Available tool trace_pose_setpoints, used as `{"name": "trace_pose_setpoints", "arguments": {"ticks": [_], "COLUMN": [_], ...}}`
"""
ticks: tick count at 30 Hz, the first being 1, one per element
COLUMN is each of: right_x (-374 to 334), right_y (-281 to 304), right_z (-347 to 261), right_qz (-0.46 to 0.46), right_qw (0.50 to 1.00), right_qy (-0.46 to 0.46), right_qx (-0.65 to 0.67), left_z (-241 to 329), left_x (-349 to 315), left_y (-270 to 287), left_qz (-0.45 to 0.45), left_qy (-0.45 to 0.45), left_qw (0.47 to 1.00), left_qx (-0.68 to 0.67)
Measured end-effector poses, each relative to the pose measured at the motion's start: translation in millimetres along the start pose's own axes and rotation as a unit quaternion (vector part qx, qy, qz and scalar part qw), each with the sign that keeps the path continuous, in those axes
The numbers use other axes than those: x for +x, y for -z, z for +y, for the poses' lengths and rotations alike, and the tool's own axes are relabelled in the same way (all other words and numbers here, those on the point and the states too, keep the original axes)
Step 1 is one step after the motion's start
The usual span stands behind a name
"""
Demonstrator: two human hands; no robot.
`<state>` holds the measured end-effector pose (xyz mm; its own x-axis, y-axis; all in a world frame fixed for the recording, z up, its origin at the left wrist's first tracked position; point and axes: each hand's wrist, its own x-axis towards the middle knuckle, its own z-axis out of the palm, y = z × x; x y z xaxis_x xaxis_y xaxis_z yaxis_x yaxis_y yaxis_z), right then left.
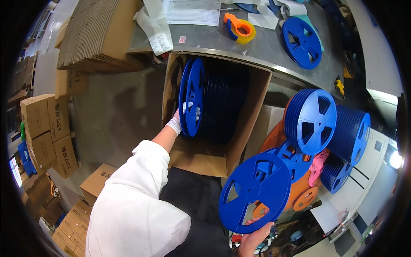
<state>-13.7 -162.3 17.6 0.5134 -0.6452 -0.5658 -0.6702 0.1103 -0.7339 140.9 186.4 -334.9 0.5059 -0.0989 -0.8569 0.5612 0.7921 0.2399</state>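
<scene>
My left hand (185, 115), in a white glove, reaches inside an open cardboard box (250, 124). Its fingers are closed on a blue plastic reel (195, 97), and their tips show through the reel's opening. A second blue reel stands upright just left of it, and both lean near the box's left wall. To their right a row of dark blue reels (224, 98) stands in shadow inside the box. At the lower right my bare right hand (257, 234) grips another blue reel (255, 188) by its lower edge, outside the box.
Stacks of blue reels (319, 122) stand on an orange surface (274, 132) to the right, beside a pink cloth (317, 166). Beyond the box, a metal table (201, 40) holds an orange tape dispenser (240, 29), papers and a blue reel (302, 43). Flattened cartons (92, 34) and boxes line the left.
</scene>
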Motion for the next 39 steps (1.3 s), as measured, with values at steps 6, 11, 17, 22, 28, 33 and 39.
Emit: {"name": "trace_pose_setpoints", "arguments": {"ticks": [6,11,17,22,28,33,39], "right_x": [-1,17,44,50,50,51,50], "right_y": [11,13,34,44,53,57,58], "right_z": [10,1,-1,7,4,0,0], "right_qz": [0.025,0.064,-0.041,-0.153,-0.271,-0.326,-0.328], "right_qw": [1.0,0.977,0.93,0.86,0.77,0.676,0.689], "right_qy": [-0.007,-0.049,-0.12,-0.129,-0.12,-0.16,-0.123], "right_qx": [0.004,0.196,0.344,0.47,0.565,0.641,0.634], "left_z": [-28,-42,-65,-62,-51,-51,-43], "left_x": [27,-24,-153,-215,-247,-250,-283], "left_y": [10,-4,-73,-120,-144,-151,-185], "left_qz": [0.034,0.177,-0.053,-0.148,-0.192,-0.164,-0.077], "left_qy": [0.002,-0.137,-0.376,-0.406,-0.449,-0.523,-0.598], "left_qw": [0.998,0.936,0.791,0.773,0.756,0.687,0.374], "left_qx": [0.052,0.273,0.48,0.464,0.437,0.477,0.705]}}
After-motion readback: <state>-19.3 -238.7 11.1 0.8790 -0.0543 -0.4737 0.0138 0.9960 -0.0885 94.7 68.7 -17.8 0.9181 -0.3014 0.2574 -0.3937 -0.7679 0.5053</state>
